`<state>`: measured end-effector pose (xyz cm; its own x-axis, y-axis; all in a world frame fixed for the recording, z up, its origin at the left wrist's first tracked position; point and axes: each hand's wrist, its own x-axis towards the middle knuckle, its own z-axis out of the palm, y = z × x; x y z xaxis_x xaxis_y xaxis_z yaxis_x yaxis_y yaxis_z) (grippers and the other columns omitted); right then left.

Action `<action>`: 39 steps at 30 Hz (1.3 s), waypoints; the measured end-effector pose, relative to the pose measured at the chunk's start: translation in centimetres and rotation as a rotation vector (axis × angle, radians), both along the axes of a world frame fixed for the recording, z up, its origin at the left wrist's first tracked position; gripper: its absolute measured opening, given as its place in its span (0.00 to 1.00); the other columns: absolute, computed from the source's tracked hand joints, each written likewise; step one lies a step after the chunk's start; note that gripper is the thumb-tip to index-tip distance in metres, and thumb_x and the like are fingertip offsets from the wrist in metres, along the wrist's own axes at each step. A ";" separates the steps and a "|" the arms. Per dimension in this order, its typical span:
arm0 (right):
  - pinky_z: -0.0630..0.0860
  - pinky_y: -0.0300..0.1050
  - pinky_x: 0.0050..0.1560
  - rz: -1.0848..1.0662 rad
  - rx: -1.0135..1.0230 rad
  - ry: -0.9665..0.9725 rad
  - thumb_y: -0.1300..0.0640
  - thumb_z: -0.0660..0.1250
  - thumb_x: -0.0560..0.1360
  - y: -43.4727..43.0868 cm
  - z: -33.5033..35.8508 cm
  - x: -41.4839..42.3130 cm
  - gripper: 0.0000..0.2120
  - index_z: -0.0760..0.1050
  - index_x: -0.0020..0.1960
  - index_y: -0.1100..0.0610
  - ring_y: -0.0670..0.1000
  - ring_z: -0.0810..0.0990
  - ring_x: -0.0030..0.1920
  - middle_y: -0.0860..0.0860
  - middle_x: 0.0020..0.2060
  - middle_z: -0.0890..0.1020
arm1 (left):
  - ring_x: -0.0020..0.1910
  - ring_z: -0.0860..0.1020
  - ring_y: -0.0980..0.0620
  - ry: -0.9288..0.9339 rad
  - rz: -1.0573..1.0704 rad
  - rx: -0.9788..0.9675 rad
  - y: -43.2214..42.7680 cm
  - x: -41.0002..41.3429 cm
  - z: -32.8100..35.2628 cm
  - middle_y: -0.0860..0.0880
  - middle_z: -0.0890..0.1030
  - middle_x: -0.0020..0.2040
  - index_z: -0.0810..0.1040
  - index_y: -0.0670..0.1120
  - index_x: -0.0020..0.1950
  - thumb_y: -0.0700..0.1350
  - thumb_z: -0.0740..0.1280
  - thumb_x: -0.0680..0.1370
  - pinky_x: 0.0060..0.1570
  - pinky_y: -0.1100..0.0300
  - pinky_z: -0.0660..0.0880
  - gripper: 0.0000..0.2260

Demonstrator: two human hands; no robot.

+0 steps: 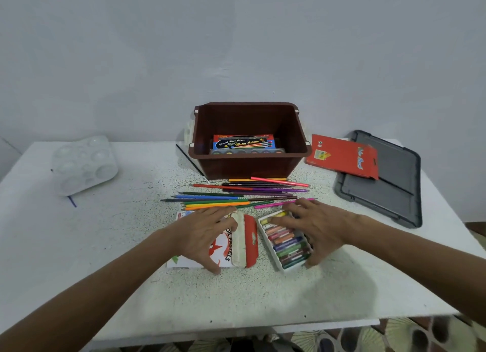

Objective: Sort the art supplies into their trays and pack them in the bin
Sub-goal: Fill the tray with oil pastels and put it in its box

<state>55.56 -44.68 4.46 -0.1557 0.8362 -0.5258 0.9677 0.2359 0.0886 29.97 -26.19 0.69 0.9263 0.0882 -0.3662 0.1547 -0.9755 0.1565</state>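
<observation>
The person's two forearms reach in from the near corners over the white table [79, 246]. The left hand [207, 236] lies arched over the one oil pastel box [228, 249], a white carton with a red flap open at its right end. Its thumb is against the near edge and its fingers are curled over the far edge, so it grips the box across its width. Just to the right, the right hand [320, 228] spans the one pastel tray [276, 262], a white tray full of coloured sticks laid side by side. The thumb is set at the tray's near right corner, the fingers spread and bent over the far end, and the forefinger lies across the top sticks, so the tray is held end to end. The box and tray lie close together but apart.

Beyond the hands, loose coloured pencils [236, 194] lie in a rough row, well over a dozen; they overlap too much for an exact count. Behind them stands one brown bin [249, 165], open at the top, holding one watercolour box [243, 141] and one strip of paint pans [247, 151] in front of it. One thin brush [192, 162] lies slanted at the bin's left side.

Far left is one white mixing palette [84, 165] with a blue handle [72, 201] showing under its near edge. Far right, one grey lid [381, 194] lies flat with one red packet [342, 157] on it.
</observation>
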 end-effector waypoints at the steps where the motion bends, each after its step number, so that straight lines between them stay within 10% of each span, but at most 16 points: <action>1: 0.61 0.61 0.73 -0.010 -0.003 0.005 0.24 0.65 0.65 0.0 0.2 0.0 0.53 0.36 0.77 0.39 0.60 0.58 0.73 0.56 0.76 0.56 | 0.77 0.54 0.49 0.010 0.003 0.000 0.0 0.1 0.0 0.50 0.53 0.80 0.57 0.56 0.74 0.74 0.68 0.65 0.75 0.50 0.56 0.44; 39: 0.63 0.57 0.72 -0.306 0.331 0.300 0.19 0.59 0.64 0.2 -4.5 -5.1 0.46 0.59 0.73 0.46 0.55 0.61 0.72 0.50 0.75 0.63 | 0.74 0.57 0.52 -0.003 0.046 -0.041 -1.1 1.5 0.0 0.52 0.54 0.79 0.56 0.57 0.74 0.72 0.69 0.67 0.72 0.55 0.57 0.43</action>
